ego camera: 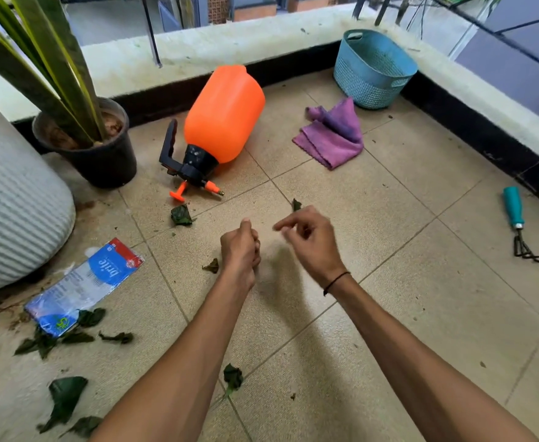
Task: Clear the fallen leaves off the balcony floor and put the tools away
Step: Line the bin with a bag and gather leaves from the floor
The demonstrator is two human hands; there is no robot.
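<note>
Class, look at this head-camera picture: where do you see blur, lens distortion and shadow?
Head view: the right hand is motion-blurred at the fingers, while the left hand is sharper; the wide lens bends the ledge and floor grout lines into curves; daylight is soft, casting faint shadows of the arms on the tiles below the hands.

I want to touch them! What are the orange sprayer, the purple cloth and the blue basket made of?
Orange sprayer: looks like smooth, glossy plastic, since light shines off it. Purple cloth: soft, fuzzy fabric, maybe microfibre, as it folds limply. Blue basket: probably matte moulded plastic with a woven-look pattern.
</note>
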